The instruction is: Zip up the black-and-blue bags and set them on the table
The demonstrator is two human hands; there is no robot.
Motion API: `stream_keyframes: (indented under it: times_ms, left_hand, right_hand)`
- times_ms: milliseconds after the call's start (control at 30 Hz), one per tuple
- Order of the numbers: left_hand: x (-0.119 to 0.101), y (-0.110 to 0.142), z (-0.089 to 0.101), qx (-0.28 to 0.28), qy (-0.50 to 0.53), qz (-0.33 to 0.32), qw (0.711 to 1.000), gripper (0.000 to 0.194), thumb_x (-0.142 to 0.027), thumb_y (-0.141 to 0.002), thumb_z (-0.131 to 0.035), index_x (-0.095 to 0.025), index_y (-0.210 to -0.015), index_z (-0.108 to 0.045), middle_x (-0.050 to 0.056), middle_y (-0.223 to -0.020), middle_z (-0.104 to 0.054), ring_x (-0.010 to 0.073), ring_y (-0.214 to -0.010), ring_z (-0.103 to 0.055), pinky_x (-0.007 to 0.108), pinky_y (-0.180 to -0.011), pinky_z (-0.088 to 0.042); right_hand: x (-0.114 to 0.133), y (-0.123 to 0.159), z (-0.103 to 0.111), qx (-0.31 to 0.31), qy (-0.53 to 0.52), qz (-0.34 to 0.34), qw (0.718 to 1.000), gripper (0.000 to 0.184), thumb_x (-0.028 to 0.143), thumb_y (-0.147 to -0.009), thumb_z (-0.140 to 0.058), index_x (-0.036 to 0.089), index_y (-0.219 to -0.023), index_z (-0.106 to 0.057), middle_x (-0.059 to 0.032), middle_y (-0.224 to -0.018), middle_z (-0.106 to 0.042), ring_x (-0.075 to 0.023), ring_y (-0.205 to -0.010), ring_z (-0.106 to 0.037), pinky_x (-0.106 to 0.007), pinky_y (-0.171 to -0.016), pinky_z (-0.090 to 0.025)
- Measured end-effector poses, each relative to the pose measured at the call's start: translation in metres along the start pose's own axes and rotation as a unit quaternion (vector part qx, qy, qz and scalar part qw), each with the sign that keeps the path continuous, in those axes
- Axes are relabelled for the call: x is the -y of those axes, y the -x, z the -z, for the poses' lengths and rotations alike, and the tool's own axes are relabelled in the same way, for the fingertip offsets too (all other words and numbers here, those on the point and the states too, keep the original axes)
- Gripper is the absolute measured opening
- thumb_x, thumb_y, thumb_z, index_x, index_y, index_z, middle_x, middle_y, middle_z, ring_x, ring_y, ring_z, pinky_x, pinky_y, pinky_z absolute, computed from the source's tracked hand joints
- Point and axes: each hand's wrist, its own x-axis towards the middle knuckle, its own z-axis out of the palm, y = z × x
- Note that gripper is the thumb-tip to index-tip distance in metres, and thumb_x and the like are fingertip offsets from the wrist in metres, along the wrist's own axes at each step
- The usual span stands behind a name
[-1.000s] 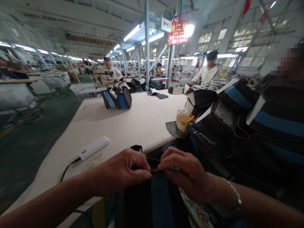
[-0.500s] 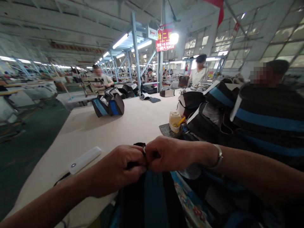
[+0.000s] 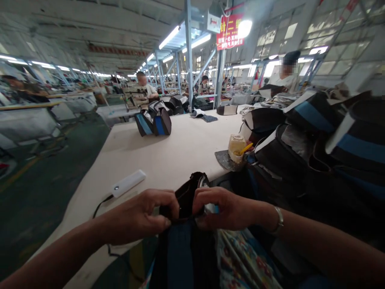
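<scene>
A black bag with a blue stripe (image 3: 180, 253) lies on my lap at the table's near edge. My left hand (image 3: 141, 214) is closed on its upper edge from the left. My right hand (image 3: 224, 208), with a silver bracelet at the wrist, is closed on the same edge from the right. Between the two hands a dark flap of the bag (image 3: 189, 192) stands up. Patterned fabric (image 3: 243, 261) lies under my right forearm.
A white device with a cable (image 3: 128, 182) lies on the long white table (image 3: 162, 156). A jar with a yellow stick (image 3: 237, 147) sits on a dark pad. Black-and-blue bags are piled at the right (image 3: 303, 136); two more (image 3: 153, 122) stand farther back. Other people sit at the far stations.
The hands have drawn slightly apart, and a dark flap of the bag has come up between them. The camera view has shifted to the left.
</scene>
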Motion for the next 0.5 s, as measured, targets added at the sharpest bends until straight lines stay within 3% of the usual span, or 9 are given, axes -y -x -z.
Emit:
stream_keyframes:
  times_ms: [100,233,433,500]
  left_hand:
    - [-0.019,-0.001,-0.010,-0.014,-0.038,0.034,0.999,0.032,-0.015,-0.076,-0.059,-0.020,-0.106,-0.068,0.000,-0.100,-0.064,0.0173,-0.090,-0.057,0.023,-0.076,-0.042]
    - [-0.026,-0.011,-0.026,-0.032,-0.010,0.080,0.996,0.022,-0.035,-0.084,-0.062,-0.016,-0.092,-0.070,0.001,-0.087,-0.063,0.0175,-0.081,-0.056,0.026,-0.072,-0.041]
    - [-0.022,-0.019,-0.038,-0.054,0.038,0.106,0.992,0.015,-0.028,-0.081,-0.063,-0.015,-0.083,-0.069,0.001,-0.083,-0.062,0.0155,-0.078,-0.056,0.026,-0.071,-0.041]
    - [-0.023,-0.019,-0.038,-0.061,0.030,0.102,0.992,0.013,-0.026,-0.081,-0.062,-0.015,-0.082,-0.069,0.000,-0.081,-0.059,0.0138,-0.073,-0.054,0.025,-0.066,-0.040]
  right_hand:
    - [0.000,0.002,-0.012,-0.035,0.009,0.021,0.999,0.015,0.024,-0.088,-0.069,0.011,-0.093,-0.062,-0.0041,-0.087,-0.059,-0.0117,-0.080,-0.052,-0.026,-0.076,-0.042]
    - [0.002,0.007,-0.014,-0.052,-0.007,-0.007,0.999,0.020,0.028,-0.087,-0.071,0.012,-0.093,-0.061,-0.0026,-0.085,-0.060,-0.0104,-0.076,-0.051,-0.023,-0.072,-0.042]
    - [0.006,0.014,-0.009,-0.044,-0.057,-0.053,0.996,0.018,0.029,-0.092,-0.064,0.012,-0.091,-0.059,-0.0007,-0.080,-0.057,-0.0090,-0.071,-0.048,-0.021,-0.065,-0.040]
    - [0.004,0.015,-0.010,-0.048,-0.008,-0.036,0.998,0.017,0.028,-0.096,-0.056,0.012,-0.090,-0.057,-0.0017,-0.080,-0.056,-0.0096,-0.071,-0.047,-0.022,-0.065,-0.039]
